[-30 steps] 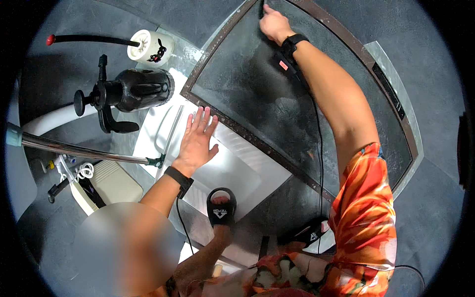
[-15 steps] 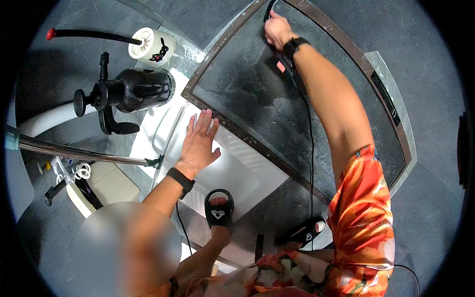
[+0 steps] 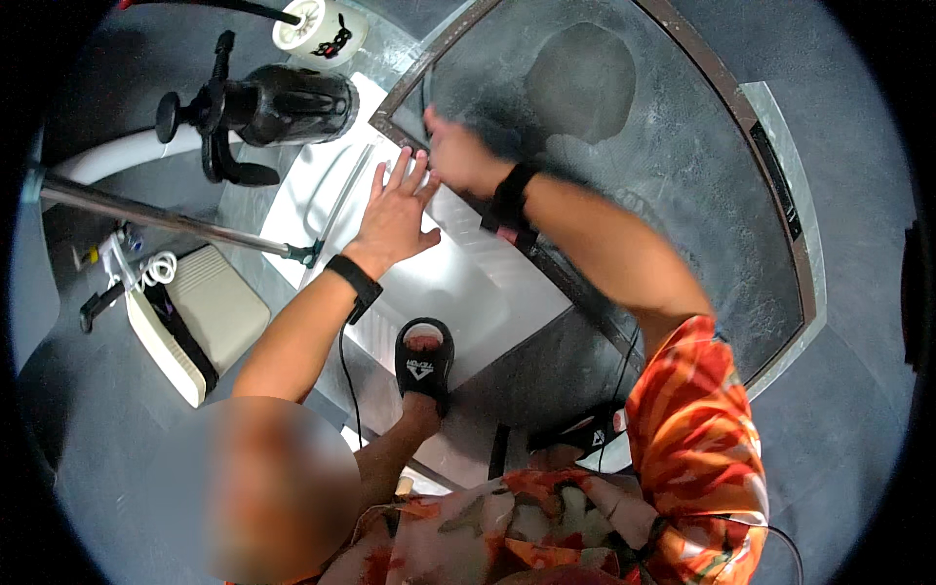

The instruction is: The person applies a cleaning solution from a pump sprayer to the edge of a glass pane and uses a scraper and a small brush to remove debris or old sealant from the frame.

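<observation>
One spray bottle (image 3: 297, 103) near framed screen (image 3: 697, 175)

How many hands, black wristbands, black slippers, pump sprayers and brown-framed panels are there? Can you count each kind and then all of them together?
Left hand plus right hand: 2
Black wristbands: 2
Black slippers: 2
Pump sprayer: 1
Brown-framed panel: 1
Total: 8

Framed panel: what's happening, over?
Left hand: open, at edge of framed panel. Right hand: blurred, near panel's left corner, grip unclear. Black bottle: apart, left.
</observation>
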`<state>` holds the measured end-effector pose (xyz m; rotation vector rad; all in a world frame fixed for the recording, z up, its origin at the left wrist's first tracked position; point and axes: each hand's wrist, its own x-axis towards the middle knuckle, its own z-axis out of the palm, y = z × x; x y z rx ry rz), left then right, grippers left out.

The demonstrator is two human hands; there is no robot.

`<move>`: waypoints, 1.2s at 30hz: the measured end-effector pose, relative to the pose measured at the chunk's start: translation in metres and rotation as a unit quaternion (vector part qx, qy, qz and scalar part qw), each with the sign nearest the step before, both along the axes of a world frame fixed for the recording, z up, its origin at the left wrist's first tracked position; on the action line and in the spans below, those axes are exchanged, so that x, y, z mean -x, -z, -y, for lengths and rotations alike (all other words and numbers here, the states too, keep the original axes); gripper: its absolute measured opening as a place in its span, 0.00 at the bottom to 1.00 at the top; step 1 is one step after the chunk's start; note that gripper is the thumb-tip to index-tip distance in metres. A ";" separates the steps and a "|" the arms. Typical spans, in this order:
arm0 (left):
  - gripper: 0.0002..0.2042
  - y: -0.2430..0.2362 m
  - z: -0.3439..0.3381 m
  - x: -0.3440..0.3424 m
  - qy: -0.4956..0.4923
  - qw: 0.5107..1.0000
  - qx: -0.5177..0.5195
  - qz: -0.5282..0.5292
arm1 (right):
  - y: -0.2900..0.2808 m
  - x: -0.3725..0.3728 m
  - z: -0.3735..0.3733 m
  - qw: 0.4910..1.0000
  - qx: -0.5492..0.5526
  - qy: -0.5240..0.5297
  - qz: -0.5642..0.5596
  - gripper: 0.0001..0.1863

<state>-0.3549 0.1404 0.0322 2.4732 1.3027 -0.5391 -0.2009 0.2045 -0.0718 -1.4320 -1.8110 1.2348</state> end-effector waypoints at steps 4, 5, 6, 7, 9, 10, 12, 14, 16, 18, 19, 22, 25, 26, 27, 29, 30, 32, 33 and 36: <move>0.40 -0.001 -0.002 0.001 -0.001 0.999 0.022 -0.043 | 0.001 0.003 0.021 0.961 0.189 -0.018 -0.203 0.32; 0.40 -0.001 0.003 0.006 -0.002 0.999 0.014 -0.039 | -0.014 -0.009 0.015 0.945 0.240 -0.013 -0.220 0.31; 0.41 -0.001 0.005 0.006 -0.007 0.999 0.011 -0.039 | -0.026 -0.027 0.005 0.946 0.251 -0.004 -0.206 0.26; 0.41 -0.004 0.009 0.008 -0.017 0.999 0.009 -0.044 | -0.034 -0.042 -0.010 0.949 0.252 0.015 -0.190 0.21; 0.44 -0.003 0.017 0.012 -0.028 0.998 -0.002 -0.057 | -0.027 -0.063 -0.050 0.954 0.236 0.063 -0.176 0.12; 0.44 -0.004 0.020 0.011 -0.034 0.998 0.002 -0.060 | -0.010 -0.069 -0.077 0.947 0.237 0.074 -0.202 0.09; 0.45 0.001 -0.002 -0.011 -0.005 0.999 0.002 -0.044 | 0.099 -0.108 -0.139 0.880 0.240 0.061 -0.404 0.07; 0.45 0.009 -0.012 -0.027 0.014 0.999 0.007 -0.038 | 0.132 -0.094 -0.137 0.976 0.036 0.101 -0.189 0.07; 0.46 0.007 0.020 0.001 -0.045 0.996 0.012 -0.073 | 0.046 -0.002 -0.070 0.992 0.079 0.059 -0.073 0.06; 0.42 0.000 0.024 0.000 -0.062 0.991 0.049 -0.111 | -0.003 0.021 -0.023 0.996 0.084 -0.007 -0.029 0.12; 0.40 -0.003 0.023 -0.004 -0.063 0.988 0.068 -0.128 | -0.013 0.029 -0.003 0.996 0.078 -0.041 -0.011 0.16; 0.35 -0.004 0.017 -0.013 -0.050 0.988 0.094 -0.114 | -0.025 0.030 0.025 0.989 0.098 -0.112 0.022 0.26; 0.33 0.006 0.015 -0.019 -0.040 0.998 0.022 -0.048 | -0.032 -0.003 -0.007 0.960 0.240 -0.143 0.028 0.38; 0.34 0.008 0.014 -0.023 -0.039 0.999 -0.003 -0.009 | -0.037 -0.023 -0.013 0.966 0.154 -0.180 0.107 0.36; 0.34 0.010 0.013 -0.030 -0.039 0.998 -0.029 0.031 | -0.044 -0.046 -0.020 0.956 0.060 -0.207 0.197 0.34; 0.36 0.011 0.014 -0.044 0.002 0.999 -0.019 -0.036 | -0.057 -0.090 -0.033 0.936 -0.032 -0.177 0.304 0.32; 0.37 0.011 0.016 -0.050 0.019 0.997 -0.016 -0.071 | -0.057 -0.107 -0.041 0.935 -0.036 -0.135 0.326 0.31; 0.39 0.010 0.020 -0.064 0.035 0.994 -0.023 -0.103 | -0.034 -0.139 -0.073 0.936 -0.058 -0.026 0.345 0.23; 0.39 0.018 0.024 -0.063 0.023 0.994 -0.037 -0.104 | -0.020 -0.151 -0.089 0.938 -0.072 0.030 0.336 0.30; 0.40 0.028 0.014 -0.080 0.060 0.990 -0.041 -0.122 | 0.034 -0.217 -0.157 0.908 -0.084 0.159 0.379 0.32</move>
